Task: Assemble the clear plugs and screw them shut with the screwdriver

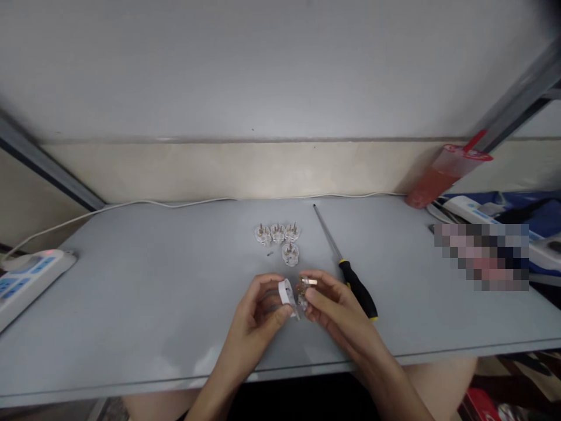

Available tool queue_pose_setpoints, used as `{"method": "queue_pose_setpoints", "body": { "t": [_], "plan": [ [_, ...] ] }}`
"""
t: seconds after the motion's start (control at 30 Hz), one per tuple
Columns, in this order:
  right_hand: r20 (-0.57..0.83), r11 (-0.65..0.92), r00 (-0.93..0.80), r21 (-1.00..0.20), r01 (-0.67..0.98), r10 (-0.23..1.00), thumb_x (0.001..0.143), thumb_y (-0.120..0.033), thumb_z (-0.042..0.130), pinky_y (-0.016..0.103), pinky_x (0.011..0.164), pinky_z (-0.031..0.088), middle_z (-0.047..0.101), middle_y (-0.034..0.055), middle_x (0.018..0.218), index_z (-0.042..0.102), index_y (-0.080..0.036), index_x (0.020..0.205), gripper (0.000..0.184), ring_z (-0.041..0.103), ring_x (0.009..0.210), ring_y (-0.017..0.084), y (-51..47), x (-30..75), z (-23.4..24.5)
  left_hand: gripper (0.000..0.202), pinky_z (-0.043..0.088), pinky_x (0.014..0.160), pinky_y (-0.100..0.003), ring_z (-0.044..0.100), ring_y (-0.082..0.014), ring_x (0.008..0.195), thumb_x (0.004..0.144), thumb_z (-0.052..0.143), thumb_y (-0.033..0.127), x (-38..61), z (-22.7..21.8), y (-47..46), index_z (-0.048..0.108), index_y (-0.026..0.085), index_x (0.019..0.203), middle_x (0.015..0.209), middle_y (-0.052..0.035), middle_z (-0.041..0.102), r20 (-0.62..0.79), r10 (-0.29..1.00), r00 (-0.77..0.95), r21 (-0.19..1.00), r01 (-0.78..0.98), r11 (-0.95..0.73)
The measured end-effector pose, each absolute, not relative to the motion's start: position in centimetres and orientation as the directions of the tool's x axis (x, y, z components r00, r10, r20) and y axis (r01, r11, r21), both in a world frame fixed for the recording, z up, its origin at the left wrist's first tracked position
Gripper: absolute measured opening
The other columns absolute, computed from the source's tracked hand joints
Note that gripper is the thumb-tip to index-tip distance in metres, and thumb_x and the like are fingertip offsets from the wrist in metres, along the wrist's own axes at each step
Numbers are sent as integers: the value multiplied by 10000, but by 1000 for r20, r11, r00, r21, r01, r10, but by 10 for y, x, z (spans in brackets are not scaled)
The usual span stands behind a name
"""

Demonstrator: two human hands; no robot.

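Near the table's front edge, my left hand (262,310) is closed round a white round plug cover (284,293), held on its side. Just to the right, my right hand (335,307) pinches a clear plug base with brass pins (302,287). The two parts are close together; whether they touch I cannot tell. Beyond my hands stand several clear plugs with metal pins, among them a single one (290,254) in front of a row (277,233). A small metal piece (270,254) lies beside them. A screwdriver (357,286) with a black and yellow handle lies right of my right hand.
A white power strip (37,280) sits at the left edge. A pink-red drink cup with a straw (438,178) leans at the back right, near another white power strip (468,207) and a blurred-out patch. A white cable (193,204) runs along the back wall of the grey table (131,292).
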State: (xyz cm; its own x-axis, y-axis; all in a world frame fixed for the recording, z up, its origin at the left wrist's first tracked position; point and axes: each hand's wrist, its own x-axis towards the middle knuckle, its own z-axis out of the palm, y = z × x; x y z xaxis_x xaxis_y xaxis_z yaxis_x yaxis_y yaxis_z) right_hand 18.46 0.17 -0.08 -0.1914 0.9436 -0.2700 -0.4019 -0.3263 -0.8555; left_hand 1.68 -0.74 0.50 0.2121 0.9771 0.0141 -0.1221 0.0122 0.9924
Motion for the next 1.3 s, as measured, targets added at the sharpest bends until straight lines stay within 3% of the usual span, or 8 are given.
{"method": "queue_pose_setpoints", "body": {
  "t": [0.3,0.63,0.77,0.9,1.17,1.3],
  "plan": [
    [-189,-253,-225,-917,-308,956,706,-334,760,165,511,417,610,-7,780,647,-183,973,327,500,572,37,-2,181,-3,310,561,763,-291,677,-179,871,813,669,225,21,8,-9,615,214,1118,1070,-66,692,-21,976,218,998,-47,32],
    [-159,-197,-164,-950,-244,973,715,-368,741,174,477,431,613,-4,752,637,-172,964,334,500,525,40,-4,177,-2,325,584,745,-270,715,-183,842,770,717,190,24,7,-13,668,216,1090,1022,-58,747,-23,990,138,997,-72,33],
    [-142,-162,-107,-963,-213,984,722,-364,737,157,485,438,656,16,799,647,-184,985,331,548,589,59,-9,174,-3,323,600,763,-269,734,-192,858,765,724,160,26,6,-16,707,222,1082,983,-50,772,32,996,89,994,-111,-22],
    [-57,-66,-59,-984,-166,997,734,-340,728,149,505,456,680,11,798,666,-205,985,292,574,598,62,-13,173,-1,375,605,754,-224,740,-164,849,763,720,113,29,6,-19,727,302,1086,1014,-6,773,110,993,40,986,-128,-105],
    [109,108,-1,-990,-95,994,785,-255,687,133,702,559,696,-7,908,666,-279,1033,250,676,825,80,-23,169,13,507,589,799,-194,736,-147,900,771,684,45,27,8,-27,671,380,1151,1109,40,740,296,954,38,955,1,-297],
    [196,197,14,-979,-51,980,802,-234,664,136,711,563,662,-7,917,666,-285,1036,239,666,827,75,-25,167,17,541,576,837,-192,729,-144,933,770,681,35,26,5,-26,654,391,1176,1130,51,728,328,944,37,943,46,-330]
  ]
}}
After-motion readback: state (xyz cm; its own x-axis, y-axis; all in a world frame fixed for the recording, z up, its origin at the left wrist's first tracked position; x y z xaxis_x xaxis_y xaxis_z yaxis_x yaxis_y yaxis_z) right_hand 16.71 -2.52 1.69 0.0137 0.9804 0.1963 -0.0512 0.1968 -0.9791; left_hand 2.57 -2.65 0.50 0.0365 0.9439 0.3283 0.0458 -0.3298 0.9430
